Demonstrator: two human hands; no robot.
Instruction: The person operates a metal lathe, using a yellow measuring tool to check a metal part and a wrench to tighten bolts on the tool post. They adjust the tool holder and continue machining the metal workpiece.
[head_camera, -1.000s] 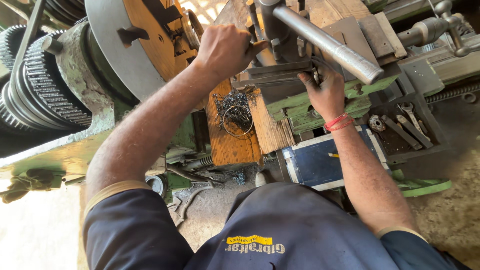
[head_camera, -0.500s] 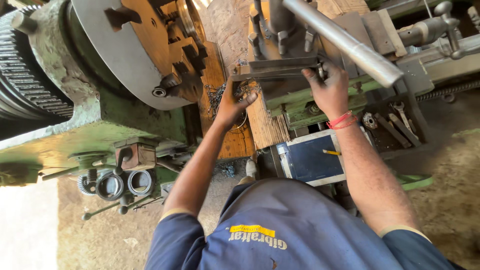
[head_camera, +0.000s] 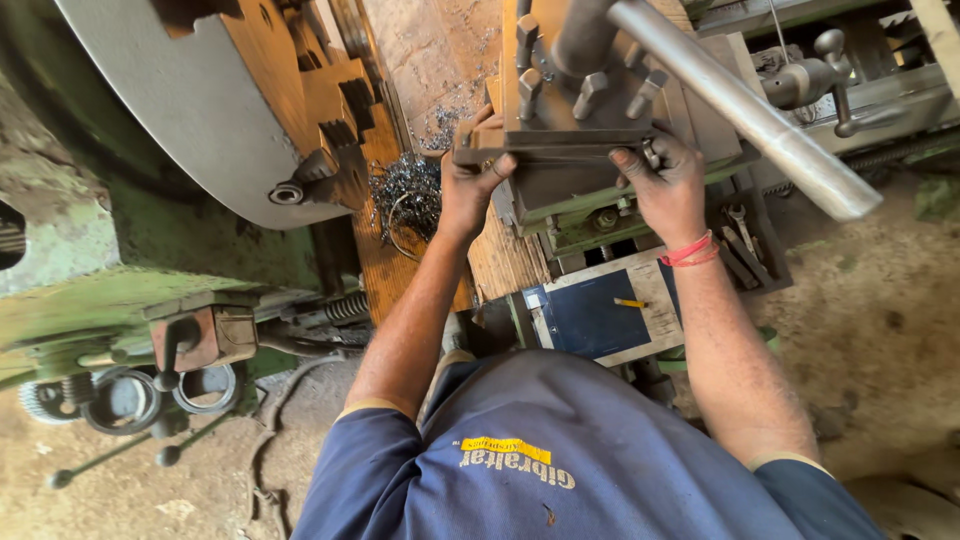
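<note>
Both my hands hold a long flat dark metal bar (head_camera: 560, 152) that lies across the front of the lathe's tool post (head_camera: 580, 90). My left hand (head_camera: 470, 185) grips the bar's left end. At the bar's right end my right hand (head_camera: 665, 185), with a red band on its wrist, pinches it. Several square-headed bolts stick up from the tool post just above the bar. A thick bright steel handle (head_camera: 740, 100) slants from the tool post to the right over my right hand.
The big round lathe chuck (head_camera: 200, 110) with stepped jaws fills the upper left. Curly metal chips (head_camera: 405, 195) lie on the orange bed below it. A blue-faced box (head_camera: 600, 315) sits under my arms. Spanners (head_camera: 740, 240) rest in a tray at right. Levers and gears (head_camera: 150, 385) stand lower left.
My left hand came off the chuck, swung down and right, and took hold of the bar's left end. My right hand stayed on the bar. The view shifted closer and rightward.
</note>
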